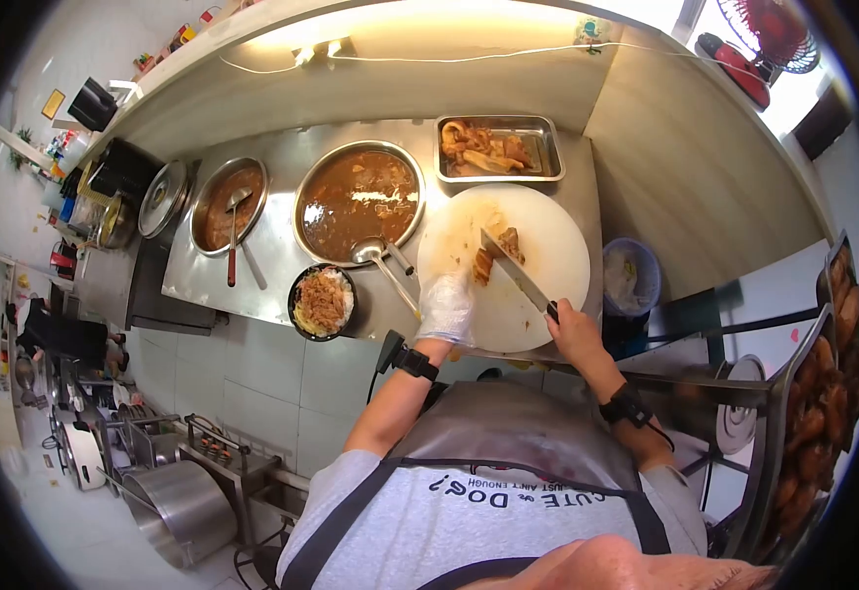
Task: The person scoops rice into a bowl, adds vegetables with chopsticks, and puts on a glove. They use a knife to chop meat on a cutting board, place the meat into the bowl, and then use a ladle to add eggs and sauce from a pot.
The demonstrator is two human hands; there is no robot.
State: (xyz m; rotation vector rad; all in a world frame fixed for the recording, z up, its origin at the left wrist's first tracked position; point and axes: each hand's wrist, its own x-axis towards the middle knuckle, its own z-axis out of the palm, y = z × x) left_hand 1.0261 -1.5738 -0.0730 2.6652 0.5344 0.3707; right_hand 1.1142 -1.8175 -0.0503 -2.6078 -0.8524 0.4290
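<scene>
My right hand (579, 339) is wrapped round the black handle of a kitchen knife (520, 271). Its blade slants up and left across the round white cutting board (557, 236), passing through a small brown piece of cooked meat (509, 243). On the near side of the blade lies a cut slice of the meat (482, 265). My left hand (446, 307), in a clear plastic glove, is at the board's left edge, just short of that slice; glare on the glove hides how its fingers are bent. Brown juice stains the board's far part.
Behind the board stands a metal tray (500, 179) of cooked meat. To the left are a large pot of brown stew (358, 202) with a ladle (368, 252), a smaller pot (228, 206), and a black bowl of topped rice (322, 301). A lined bin (632, 276) is at right.
</scene>
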